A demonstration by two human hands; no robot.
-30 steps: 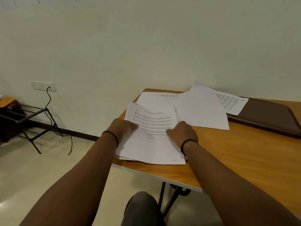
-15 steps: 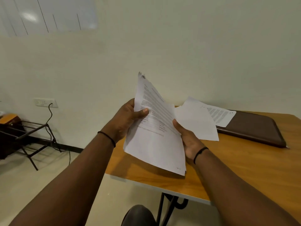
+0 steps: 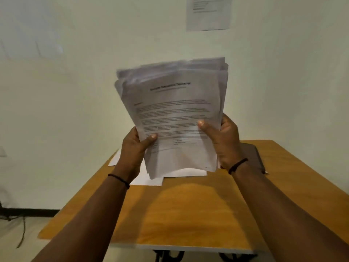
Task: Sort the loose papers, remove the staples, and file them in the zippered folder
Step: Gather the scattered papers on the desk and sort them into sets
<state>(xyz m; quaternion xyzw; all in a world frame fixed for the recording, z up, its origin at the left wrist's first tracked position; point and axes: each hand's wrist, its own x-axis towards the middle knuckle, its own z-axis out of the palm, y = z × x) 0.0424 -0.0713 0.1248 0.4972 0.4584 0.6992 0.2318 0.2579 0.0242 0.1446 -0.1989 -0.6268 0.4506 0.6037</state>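
Observation:
A stack of printed white papers (image 3: 175, 114) stands upright in the air above the wooden table (image 3: 188, 214), its top sheet facing me. My left hand (image 3: 135, 146) grips the stack's lower left edge, thumb on the front sheet. My right hand (image 3: 222, 138) grips the lower right edge the same way. Behind the stack, a few loose white sheets (image 3: 151, 180) lie flat on the table. The dark brown zippered folder (image 3: 254, 157) lies at the table's far right, mostly hidden by my right hand and the stack. No staples can be made out.
A pale wall stands just behind the table, with a printed notice (image 3: 208, 13) stuck high on it. A black cable (image 3: 20, 229) trails on the floor at the lower left. Black table legs (image 3: 168, 256) show under the near edge.
The papers went from lying flat on the table to being held upright in both hands, raised and squared to face me. The view swung right and up.

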